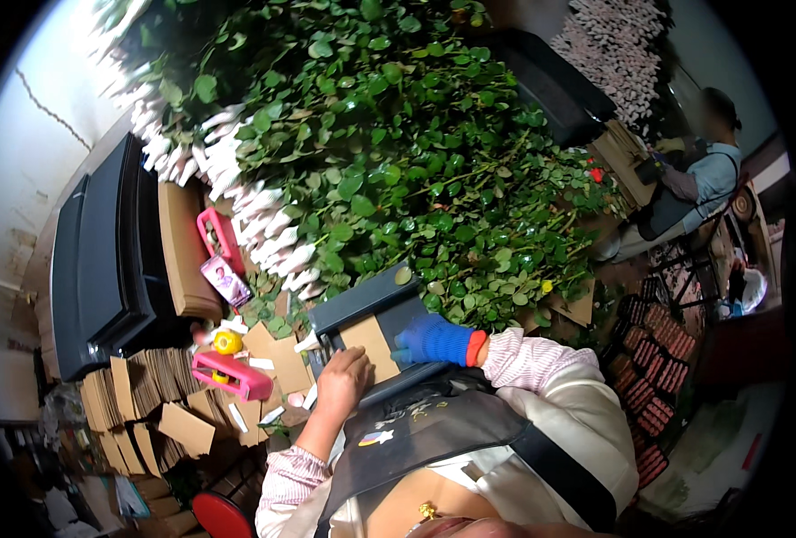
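"So, where's the cardboard piece (375, 336)?"

"Inside the dark tray (357, 303), right before the person's chest."

"And the grip?"

"The bare left hand (346, 369) has its fingers on the cardboard's near left part; the blue-gloved right hand (434, 341) is at its right edge. Whether either clasps or merely presses it, I can't tell."

"Around them?"

"Leafy stems (416, 179) heaped beyond, a pink tape dispenser (247, 380) and cardboard stacks (160, 387) to the left."
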The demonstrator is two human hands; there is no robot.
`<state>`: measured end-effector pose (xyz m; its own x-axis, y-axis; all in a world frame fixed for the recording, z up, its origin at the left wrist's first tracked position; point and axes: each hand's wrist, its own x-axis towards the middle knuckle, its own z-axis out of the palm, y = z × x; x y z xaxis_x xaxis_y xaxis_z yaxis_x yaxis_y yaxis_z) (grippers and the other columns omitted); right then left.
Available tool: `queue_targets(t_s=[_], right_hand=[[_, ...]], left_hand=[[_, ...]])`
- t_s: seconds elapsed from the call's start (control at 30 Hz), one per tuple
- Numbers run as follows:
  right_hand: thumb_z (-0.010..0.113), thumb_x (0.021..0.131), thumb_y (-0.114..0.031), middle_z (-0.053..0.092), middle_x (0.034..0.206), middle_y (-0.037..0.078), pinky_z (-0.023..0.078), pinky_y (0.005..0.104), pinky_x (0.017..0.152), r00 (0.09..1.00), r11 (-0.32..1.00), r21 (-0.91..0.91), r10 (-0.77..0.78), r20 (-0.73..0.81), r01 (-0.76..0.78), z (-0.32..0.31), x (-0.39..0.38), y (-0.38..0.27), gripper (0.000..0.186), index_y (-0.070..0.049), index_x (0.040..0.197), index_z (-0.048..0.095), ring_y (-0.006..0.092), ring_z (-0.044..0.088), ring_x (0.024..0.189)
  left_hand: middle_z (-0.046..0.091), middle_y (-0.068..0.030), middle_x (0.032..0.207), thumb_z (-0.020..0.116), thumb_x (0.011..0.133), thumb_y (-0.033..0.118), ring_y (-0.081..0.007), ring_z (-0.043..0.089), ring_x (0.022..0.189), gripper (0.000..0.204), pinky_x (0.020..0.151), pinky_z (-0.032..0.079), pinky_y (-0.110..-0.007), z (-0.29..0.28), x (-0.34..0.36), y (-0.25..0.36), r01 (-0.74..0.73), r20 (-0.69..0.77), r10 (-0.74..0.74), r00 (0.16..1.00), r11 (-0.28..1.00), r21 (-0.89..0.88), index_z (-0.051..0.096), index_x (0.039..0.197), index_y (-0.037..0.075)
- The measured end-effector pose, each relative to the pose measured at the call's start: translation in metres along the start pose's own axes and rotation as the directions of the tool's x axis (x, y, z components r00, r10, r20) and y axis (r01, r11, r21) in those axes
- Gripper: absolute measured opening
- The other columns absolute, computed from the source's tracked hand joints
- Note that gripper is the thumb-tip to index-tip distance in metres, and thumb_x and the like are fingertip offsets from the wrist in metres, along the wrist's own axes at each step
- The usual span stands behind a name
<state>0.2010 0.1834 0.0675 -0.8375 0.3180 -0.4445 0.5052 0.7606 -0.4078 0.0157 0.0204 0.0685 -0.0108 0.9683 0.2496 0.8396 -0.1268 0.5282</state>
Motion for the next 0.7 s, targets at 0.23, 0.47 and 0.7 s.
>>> queue_targets(t_s=[0.23, 0.47, 0.7], right_hand=[[0.060, 0.094, -0.029, 0.072, 0.109, 0.013, 0.053, 0.0457, 0.086, 0.700, 0.983, 0.125, 0.184, -0.690, -0.134, -0.103, 0.026, 0.088, 0.025, -0.018, 0.114, 0.070, 0.0330, 0.068, 0.101], [0.065, 0.088, -0.023, 0.070, 0.099, 0.008, 0.052, 0.0431, 0.087, 0.927, 0.883, -0.454, -0.062, -0.369, -0.122, -0.096, 0.064, 0.189, 0.028, -0.016, 0.114, 0.068, 0.0304, 0.067, 0.096], [0.065, 0.081, -0.013, 0.066, 0.103, 0.003, 0.054, 0.0407, 0.081, 0.503, 0.831, -0.536, -0.530, -0.683, 0.148, -0.176, -0.029, 0.056, 0.031, -0.019, 0.112, 0.066, 0.0267, 0.064, 0.094]], left_hand=[[0.072, -0.0109, 0.110, 0.074, 0.083, 0.011, -0.0294, 0.069, 0.103, 0.016, 0.100, 0.053, -0.047, 0.006, -0.007, -0.002, 0.030, 0.015, -0.030, 0.999, 0.999, 0.016, 0.074, 0.096, 0.002], [0.072, -0.0094, 0.113, 0.073, 0.084, 0.011, -0.0279, 0.068, 0.107, 0.017, 0.104, 0.049, -0.049, 0.008, -0.004, -0.004, 0.028, 0.044, -0.029, 0.999, 0.999, 0.030, 0.075, 0.100, 0.005], [0.071, -0.0109, 0.115, 0.073, 0.084, 0.013, -0.0289, 0.068, 0.107, 0.021, 0.105, 0.047, -0.051, 0.015, -0.011, -0.017, 0.005, 0.054, -0.006, 0.999, 1.000, 0.019, 0.073, 0.104, 0.005]])
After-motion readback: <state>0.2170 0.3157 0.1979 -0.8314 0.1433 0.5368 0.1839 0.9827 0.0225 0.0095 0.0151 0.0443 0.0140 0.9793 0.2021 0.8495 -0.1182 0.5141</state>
